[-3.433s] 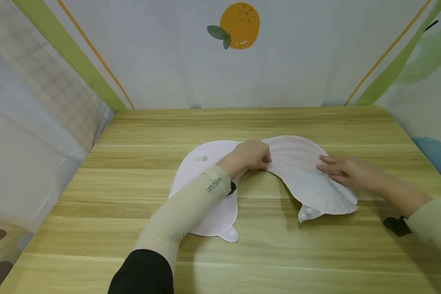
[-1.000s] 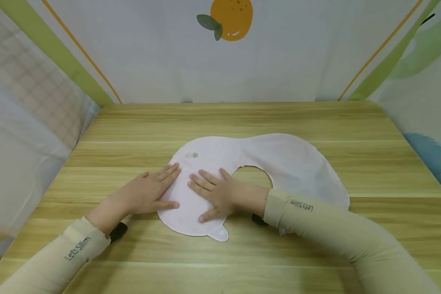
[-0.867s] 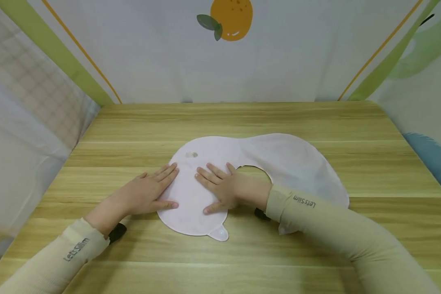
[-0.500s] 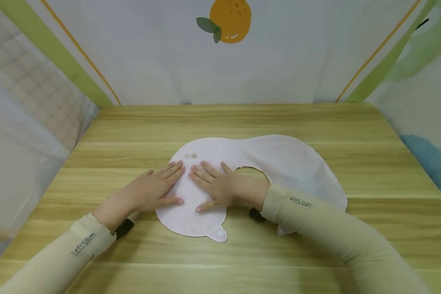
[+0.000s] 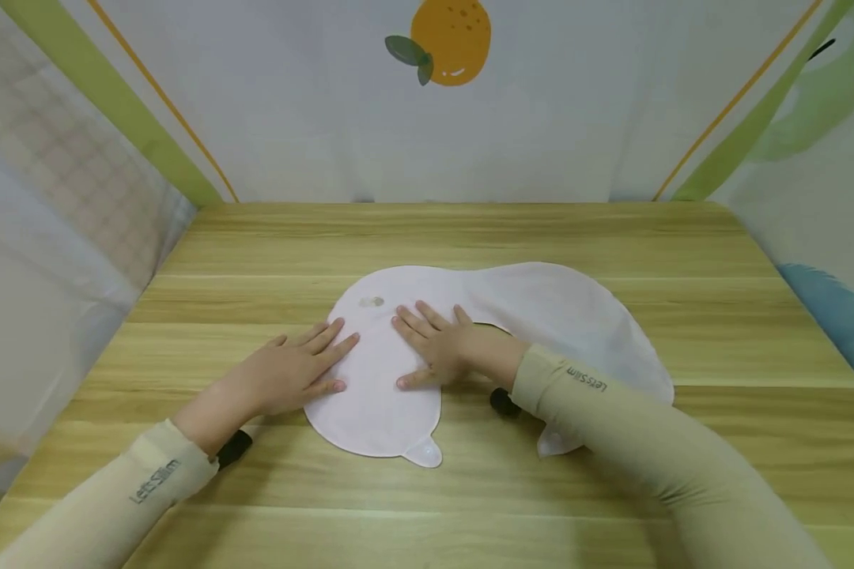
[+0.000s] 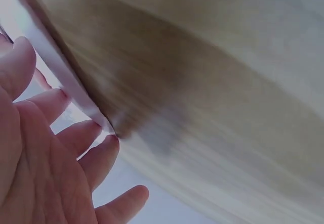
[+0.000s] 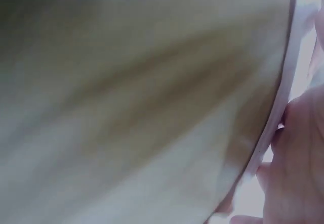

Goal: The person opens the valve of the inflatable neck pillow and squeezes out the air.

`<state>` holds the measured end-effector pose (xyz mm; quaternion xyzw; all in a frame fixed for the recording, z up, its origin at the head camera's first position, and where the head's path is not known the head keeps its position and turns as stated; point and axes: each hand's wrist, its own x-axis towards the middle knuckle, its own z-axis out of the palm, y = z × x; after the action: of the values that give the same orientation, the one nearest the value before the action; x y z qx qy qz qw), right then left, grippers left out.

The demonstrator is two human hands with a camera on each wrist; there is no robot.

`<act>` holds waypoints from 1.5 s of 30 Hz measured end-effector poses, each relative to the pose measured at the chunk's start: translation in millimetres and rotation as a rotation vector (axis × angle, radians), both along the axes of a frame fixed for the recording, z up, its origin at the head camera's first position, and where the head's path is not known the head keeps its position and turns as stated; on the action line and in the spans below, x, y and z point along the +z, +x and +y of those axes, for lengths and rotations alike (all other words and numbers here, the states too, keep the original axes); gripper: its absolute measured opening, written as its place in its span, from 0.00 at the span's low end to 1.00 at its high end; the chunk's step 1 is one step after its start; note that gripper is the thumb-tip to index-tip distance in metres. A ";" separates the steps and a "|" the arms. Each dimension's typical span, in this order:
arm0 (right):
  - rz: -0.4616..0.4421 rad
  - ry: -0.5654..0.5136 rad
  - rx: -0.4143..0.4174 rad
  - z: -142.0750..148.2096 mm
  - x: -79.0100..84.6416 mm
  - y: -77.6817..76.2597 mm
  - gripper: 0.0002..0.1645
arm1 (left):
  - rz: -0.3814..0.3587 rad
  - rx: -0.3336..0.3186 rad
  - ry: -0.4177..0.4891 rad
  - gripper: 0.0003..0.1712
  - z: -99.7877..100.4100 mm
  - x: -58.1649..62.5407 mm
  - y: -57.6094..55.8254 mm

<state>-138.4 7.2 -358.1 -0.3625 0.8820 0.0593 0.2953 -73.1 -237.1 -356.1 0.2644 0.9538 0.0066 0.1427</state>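
Observation:
A pale pinkish-white inflatable neck pillow (image 5: 562, 308) lies flat in a U shape on the wooden table, curve away from me. Near its upper left edge shows a small clear valve (image 5: 372, 302). A snap tab (image 5: 424, 452) sticks out at the left end; another tab (image 5: 555, 441) shows beside the right sleeve. My left hand (image 5: 285, 371) rests with straight fingers over the pillow's left edge. Spread flat, my right hand (image 5: 437, 348) rests on the left lobe by the inner curve. In the left wrist view, the fingertips touch the pillow's edge (image 6: 76, 85). The right forearm hides part of the right lobe.
The wood-grain table (image 5: 313, 514) reaches back to a white curtain (image 5: 299, 118) printed with an orange. More printed fabric hangs at both sides. Dark wrist-camera pieces sit under both wrists.
Both hands came over to the left lobe, and the right lobe, earlier wrinkled and bent, now lies flatter. Lately the right hand has slid slightly up and right; the left has barely shifted.

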 end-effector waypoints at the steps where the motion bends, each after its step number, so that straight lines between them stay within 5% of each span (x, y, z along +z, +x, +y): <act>1: 0.001 0.001 -0.014 2.7 0.3 -2.2 0.58 | 0.001 0.003 0.003 0.38 -0.5 0.8 0.4; 8: 0.030 -0.075 -0.059 5.7 2.2 -10.8 0.58 | 0.061 -0.046 0.040 0.39 11.5 2.7 -7.7; 13: -0.007 -0.063 -0.068 -1.2 2.3 -9.9 0.57 | 0.038 -0.094 -0.002 0.38 25.2 -0.6 -13.7; 27: -0.017 -0.012 -0.252 27.9 -8.8 -36.4 0.64 | 0.019 0.022 -0.008 0.38 5.1 14.0 -6.2; 35: 0.015 -0.067 -0.197 0.4 -3.3 -28.9 0.61 | 0.088 -0.052 0.012 0.37 31.3 16.0 -41.6; 40: -0.003 -0.001 -0.211 -7.5 -14.0 -30.2 0.62 | 0.022 -0.055 -0.016 0.36 51.3 16.0 -63.4; 45: 0.002 0.047 -0.242 -2.5 -21.8 -34.9 0.64 | -0.052 -0.043 -0.038 0.37 60.8 14.2 -72.3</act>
<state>-173.2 4.7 -379.9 -0.2462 0.9179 0.0442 0.3080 -145.4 -176.3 -341.9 0.2819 0.9438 -0.0078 0.1724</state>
